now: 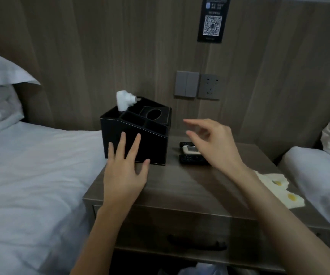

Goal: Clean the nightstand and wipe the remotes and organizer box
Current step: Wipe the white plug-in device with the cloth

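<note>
Organizer box stands under the left hand with fingers spread flat on it; right hand hovers relaxed, empty, over the remotes.

A dark placard on the wooden wall panel carries a QR code; its small print is too blurred to read.

The wooden nightstand carries a black organizer box at its back left corner. Just right of the box lie the remotes, dark ones with a white one on top. Farther right of the box and nearer the front lies a pale cloth with yellow spots.
</note>
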{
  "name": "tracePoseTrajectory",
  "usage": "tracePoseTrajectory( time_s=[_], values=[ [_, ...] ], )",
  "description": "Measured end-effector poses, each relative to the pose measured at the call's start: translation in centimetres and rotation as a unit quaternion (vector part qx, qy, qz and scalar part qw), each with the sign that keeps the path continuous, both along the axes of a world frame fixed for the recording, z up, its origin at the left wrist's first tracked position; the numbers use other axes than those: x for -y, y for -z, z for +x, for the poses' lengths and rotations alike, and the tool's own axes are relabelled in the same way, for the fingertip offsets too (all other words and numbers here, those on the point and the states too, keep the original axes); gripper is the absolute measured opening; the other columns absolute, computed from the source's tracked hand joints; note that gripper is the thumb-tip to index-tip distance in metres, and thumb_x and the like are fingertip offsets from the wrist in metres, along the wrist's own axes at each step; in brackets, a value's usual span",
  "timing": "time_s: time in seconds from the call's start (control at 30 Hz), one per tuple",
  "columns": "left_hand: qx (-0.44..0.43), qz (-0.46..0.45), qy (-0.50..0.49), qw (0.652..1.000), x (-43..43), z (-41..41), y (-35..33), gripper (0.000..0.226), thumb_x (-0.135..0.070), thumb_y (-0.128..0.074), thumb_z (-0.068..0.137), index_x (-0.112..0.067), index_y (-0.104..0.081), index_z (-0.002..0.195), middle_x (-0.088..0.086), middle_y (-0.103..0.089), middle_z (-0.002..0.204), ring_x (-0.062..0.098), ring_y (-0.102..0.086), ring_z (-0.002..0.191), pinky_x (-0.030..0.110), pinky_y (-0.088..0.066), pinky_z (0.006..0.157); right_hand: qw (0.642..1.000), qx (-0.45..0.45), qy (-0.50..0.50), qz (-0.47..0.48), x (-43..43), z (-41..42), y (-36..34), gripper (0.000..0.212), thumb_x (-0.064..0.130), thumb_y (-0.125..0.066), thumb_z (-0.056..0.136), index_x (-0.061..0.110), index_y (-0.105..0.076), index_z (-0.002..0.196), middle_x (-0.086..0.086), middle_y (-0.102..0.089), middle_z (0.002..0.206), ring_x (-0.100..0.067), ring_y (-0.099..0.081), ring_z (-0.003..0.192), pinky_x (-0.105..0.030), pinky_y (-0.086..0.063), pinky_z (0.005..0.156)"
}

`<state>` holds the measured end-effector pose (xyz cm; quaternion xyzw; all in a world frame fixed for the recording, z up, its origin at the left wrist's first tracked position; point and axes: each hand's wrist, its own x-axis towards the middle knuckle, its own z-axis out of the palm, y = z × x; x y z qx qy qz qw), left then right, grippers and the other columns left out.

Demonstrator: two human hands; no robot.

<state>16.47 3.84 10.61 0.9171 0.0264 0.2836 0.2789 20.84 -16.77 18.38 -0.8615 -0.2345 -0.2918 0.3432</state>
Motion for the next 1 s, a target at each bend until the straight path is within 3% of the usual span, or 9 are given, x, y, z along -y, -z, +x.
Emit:
tracePoseTrajectory(
  time_s=[0.13, 0.2, 0.3, 0.4, 0.57, 0.7, 1.0],
  values=[
    [-0.025, 0.018, 0.001, 1.000, -1.2, 0.8, 1.1, 0.067, -0.050, -0.047, 0.095, -0.043, -0.011, 0.151, -0.005, 0.001, 0.163, 0.036, 0.004, 0.148, 0.048, -0.023, 0.116, 0.998, -0.031, -0.042, 0.019, -5.2, 2.3, -2.3, 0.037, 0.029, -0.067, 0.088, 0.029, -0.064, 0.125, 0.006, -0.067, 0.114, -0.009, -0.060, 0.092, -0.026, -0.048, 0.088],
    [0.006, 0.044, -0.009, 0.999, -1.5, 1.0, 1.7, 0.061, -0.051, -0.042, 0.095, -0.039, -0.022, 0.151, 0.001, -0.012, 0.162, 0.042, -0.010, 0.146, 0.052, -0.029, 0.114, 0.997, -0.053, -0.054, 0.028, -7.9, 3.8, -3.3, 0.043, 0.030, -0.068, 0.087, 0.026, -0.060, 0.130, 0.003, -0.062, 0.124, -0.007, -0.056, 0.098, -0.021, -0.044, 0.092],
    [0.074, 0.103, -0.031, 0.991, -2.0, 1.4, 2.7, 0.056, -0.046, -0.043, 0.094, -0.028, -0.040, 0.147, 0.010, -0.035, 0.154, 0.047, -0.032, 0.138, 0.056, -0.045, 0.100, 0.992, -0.101, -0.062, 0.036, -11.5, 6.7, -4.2, 0.057, 0.033, -0.071, 0.086, 0.023, -0.050, 0.138, -0.003, -0.048, 0.138, -0.015, -0.050, 0.121, -0.027, -0.040, 0.105],
    [0.094, 0.119, -0.042, 0.988, -2.6, 1.8, 3.0, 0.055, -0.044, -0.045, 0.093, -0.027, -0.042, 0.146, 0.008, -0.039, 0.152, 0.047, -0.036, 0.135, 0.056, -0.049, 0.095, 0.986, -0.144, -0.065, 0.043, -14.5, 9.7, -4.2, 0.068, 0.035, -0.074, 0.083, 0.020, -0.043, 0.142, -0.007, -0.044, 0.142, -0.018, -0.044, 0.131, -0.020, -0.034, 0.100],
    [0.080, 0.110, -0.029, 0.990, -2.6, 1.8, 2.6, 0.060, -0.048, -0.037, 0.091, -0.032, -0.036, 0.148, 0.006, -0.036, 0.154, 0.044, -0.032, 0.139, 0.050, -0.043, 0.102, 0.971, -0.213, -0.083, 0.075, -17.1, 13.5, -3.3, 0.077, 0.032, -0.078, 0.078, 0.020, -0.040, 0.144, -0.004, -0.046, 0.142, -0.017, -0.046, 0.128, -0.021, -0.035, 0.097],
    [0.073, 0.095, -0.028, 0.992, -2.7, 1.8, 2.1, 0.060, -0.048, -0.036, 0.091, -0.033, -0.033, 0.149, 0.005, -0.038, 0.153, 0.042, -0.031, 0.141, 0.051, -0.042, 0.105, 0.963, -0.236, -0.088, 0.093, -17.6, 15.3, -2.6, 0.071, 0.032, -0.080, 0.077, 0.016, -0.048, 0.139, -0.004, -0.053, 0.133, -0.015, -0.053, 0.117, -0.020, -0.040, 0.092],
    [0.134, 0.055, -0.027, 0.989, -1.8, 2.4, 1.9, 0.056, -0.042, -0.046, 0.091, -0.025, -0.044, 0.144, 0.016, -0.050, 0.142, 0.038, -0.042, 0.135, 0.051, -0.046, 0.102, 0.978, -0.150, -0.068, 0.126, -18.0, 15.3, -1.9, 0.060, 0.028, -0.086, 0.069, 0.014, -0.060, 0.122, -0.004, -0.064, 0.112, -0.015, -0.060, 0.102, -0.022, -0.047, 0.087]
  ],
)
